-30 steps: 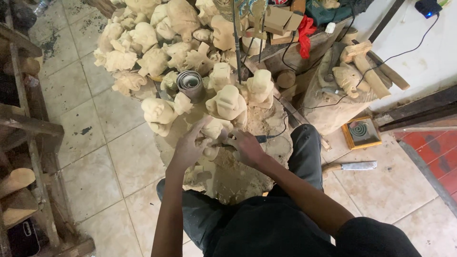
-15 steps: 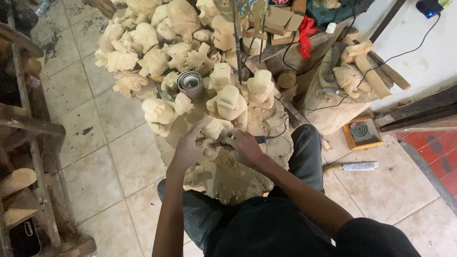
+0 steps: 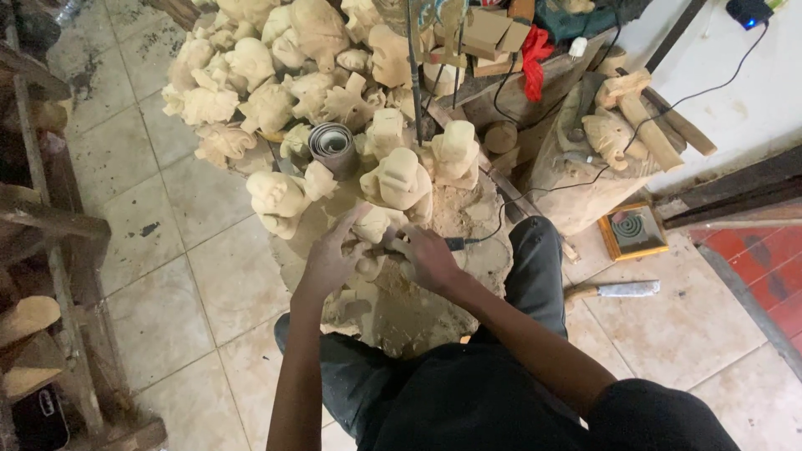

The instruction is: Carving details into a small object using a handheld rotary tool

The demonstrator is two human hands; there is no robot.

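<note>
A pale wooden carved figure (image 3: 373,227) rests on a dusty wood block (image 3: 393,301) between my knees. My left hand (image 3: 330,255) grips the figure from the left side. My right hand (image 3: 428,255) is closed around a small corded carving tool (image 3: 455,244) whose tip meets the figure. A thin black cable (image 3: 501,219) runs from the tool up toward the right.
Several unfinished pale wood carvings (image 3: 276,75) are heaped ahead, with a roll of sandpaper (image 3: 332,146) among them. A knife (image 3: 614,290) and a small framed box (image 3: 632,231) lie on the tiled floor at right. Wooden shelving (image 3: 42,276) stands at left.
Both hands stay on the carved figure; the fingers shift only slightly as the tool works on it.
</note>
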